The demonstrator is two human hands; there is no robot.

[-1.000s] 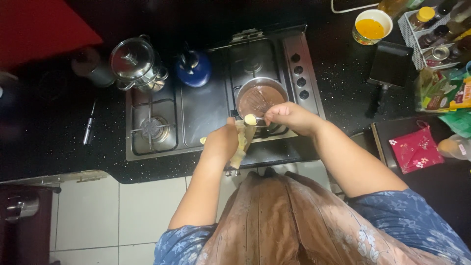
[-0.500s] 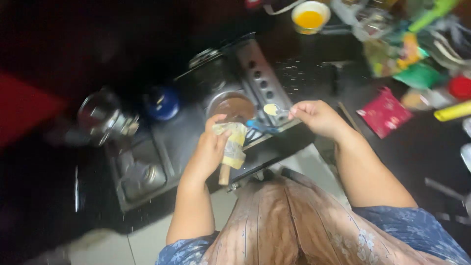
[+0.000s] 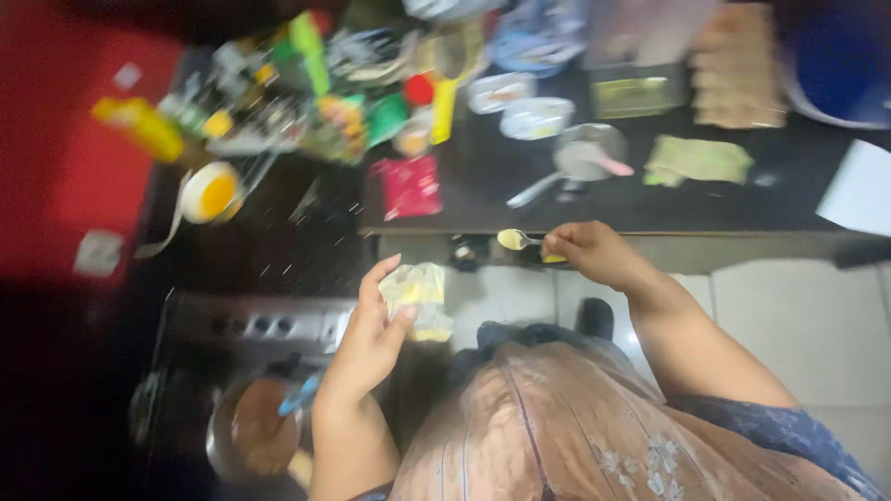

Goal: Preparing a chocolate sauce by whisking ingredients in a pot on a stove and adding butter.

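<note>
One view only — head-worn camera, looking steeply down past the person's own front. Frame is blurred. It sits close above the body: the patterned clothing fills the bottom centre, and both forearms reach up into mid-frame. The dark counter (image 3: pixel 520 199) crosses the upper half with cluttered items along the top edge; the stove (image 3: pixel 251 325) lies at lower left, turned at an angle. Pale floor tiles (image 3: pixel 798 315) show at right — no second view to overlap.
</note>
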